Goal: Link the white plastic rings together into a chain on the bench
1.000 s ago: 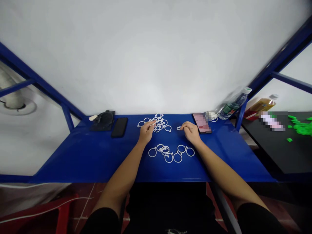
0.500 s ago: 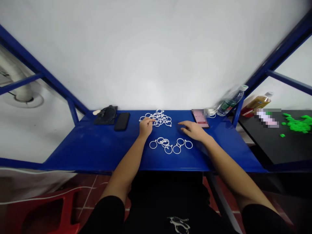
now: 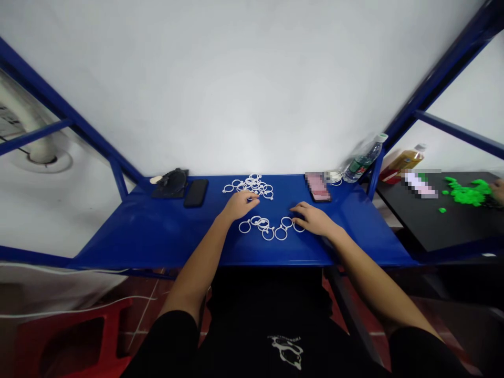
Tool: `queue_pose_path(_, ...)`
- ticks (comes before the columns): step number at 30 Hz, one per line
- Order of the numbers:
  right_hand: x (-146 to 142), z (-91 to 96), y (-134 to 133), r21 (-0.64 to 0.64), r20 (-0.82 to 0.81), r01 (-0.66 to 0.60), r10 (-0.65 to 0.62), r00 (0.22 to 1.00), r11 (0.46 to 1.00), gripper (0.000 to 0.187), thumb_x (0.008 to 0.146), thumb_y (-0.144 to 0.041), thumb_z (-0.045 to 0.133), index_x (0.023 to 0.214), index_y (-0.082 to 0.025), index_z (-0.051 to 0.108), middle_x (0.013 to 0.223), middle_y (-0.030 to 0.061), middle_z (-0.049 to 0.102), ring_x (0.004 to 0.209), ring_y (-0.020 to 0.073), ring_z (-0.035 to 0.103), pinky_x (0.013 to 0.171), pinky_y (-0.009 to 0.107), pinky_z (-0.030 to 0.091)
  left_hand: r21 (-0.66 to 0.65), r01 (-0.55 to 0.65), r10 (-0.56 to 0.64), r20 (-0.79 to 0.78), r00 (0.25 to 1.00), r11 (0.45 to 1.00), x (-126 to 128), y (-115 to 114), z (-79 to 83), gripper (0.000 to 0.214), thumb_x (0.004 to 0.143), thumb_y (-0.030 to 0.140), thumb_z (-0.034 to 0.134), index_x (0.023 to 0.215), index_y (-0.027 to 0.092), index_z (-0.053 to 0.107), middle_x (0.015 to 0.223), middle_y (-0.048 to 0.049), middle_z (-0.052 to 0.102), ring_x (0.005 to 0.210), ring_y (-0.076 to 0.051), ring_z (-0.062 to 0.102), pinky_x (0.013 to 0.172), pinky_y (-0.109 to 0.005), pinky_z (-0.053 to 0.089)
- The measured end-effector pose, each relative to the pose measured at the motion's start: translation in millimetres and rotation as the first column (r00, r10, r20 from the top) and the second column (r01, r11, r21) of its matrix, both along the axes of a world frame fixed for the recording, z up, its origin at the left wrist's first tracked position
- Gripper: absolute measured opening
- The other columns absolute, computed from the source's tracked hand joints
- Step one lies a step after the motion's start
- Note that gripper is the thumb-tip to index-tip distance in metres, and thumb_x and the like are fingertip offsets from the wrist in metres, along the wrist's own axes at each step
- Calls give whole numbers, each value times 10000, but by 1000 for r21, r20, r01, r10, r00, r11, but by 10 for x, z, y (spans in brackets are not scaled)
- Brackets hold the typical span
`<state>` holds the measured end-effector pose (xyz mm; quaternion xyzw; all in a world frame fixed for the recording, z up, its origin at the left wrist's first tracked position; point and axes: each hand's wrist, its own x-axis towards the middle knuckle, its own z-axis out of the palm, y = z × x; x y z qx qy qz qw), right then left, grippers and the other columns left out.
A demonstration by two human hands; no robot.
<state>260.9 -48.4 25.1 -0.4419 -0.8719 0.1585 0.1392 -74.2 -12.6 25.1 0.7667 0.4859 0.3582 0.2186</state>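
Several white rings, each with a small eyelet like a curtain ring, lie in a pile point(image 3: 255, 185) near the wall. A looser row of white rings point(image 3: 268, 240) lies closer to my body. My left hand point(image 3: 239, 205) is just in front of the pile, thumb and index finger a little apart, with no ring visible in it. My right hand point(image 3: 313, 218) hovers at the right end of the row, fingers curved and apart. Its thumb side partly covers the rightmost ring point(image 3: 298, 231); whether it touches that ring I cannot tell.
On the blue table point(image 3: 157, 236) lie a black phone point(image 3: 196, 193), a dark plastic bag point(image 3: 171, 184), a pink-screened phone point(image 3: 318, 187) and a white cable point(image 3: 336, 178). A water bottle point(image 3: 364, 159) leans at the right. Green pieces point(image 3: 470, 194) and another person's hand point(image 3: 498, 190) are on the black table.
My left hand has moved right and slightly toward me, away from the pile's left side. My right hand has come down over the rightmost ring. Another person's hand has appeared at far right.
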Motion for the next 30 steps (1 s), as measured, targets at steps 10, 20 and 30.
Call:
queue_pose_path(10,-273,-71,440,31,95,246,-248,964,969,180,1007,-329,584,1013,-201,710,1033,87,751,904,210,670,754,270,437,-242,241,-313,-327,892,940,194,-387,72,347,867,365,732,1190,253,789,1142,-69,737,997,-237,699,898,-332,530)
queue_pose_path(20,-292,-207,863,-117,-65,57,-65,996,992,126,860,-322,758,860,-199,733,861,44,741,794,180,647,719,259,439,-223,56,-23,147,989,973,164,-108,-198,193,824,298,788,993,212,825,919,-60,808,849,-219,753,807,-329,594)
queue_pose_path(30,-340,-416,850,-367,-648,165,-379,661,916,404,773,-407,710,1108,-182,708,700,-32,627,590,127,504,576,259,404,-331,-28,283,757,589,943,137,73,-427,501,652,371,933,1052,122,762,1104,-169,786,915,-279,779,767,-400,637)
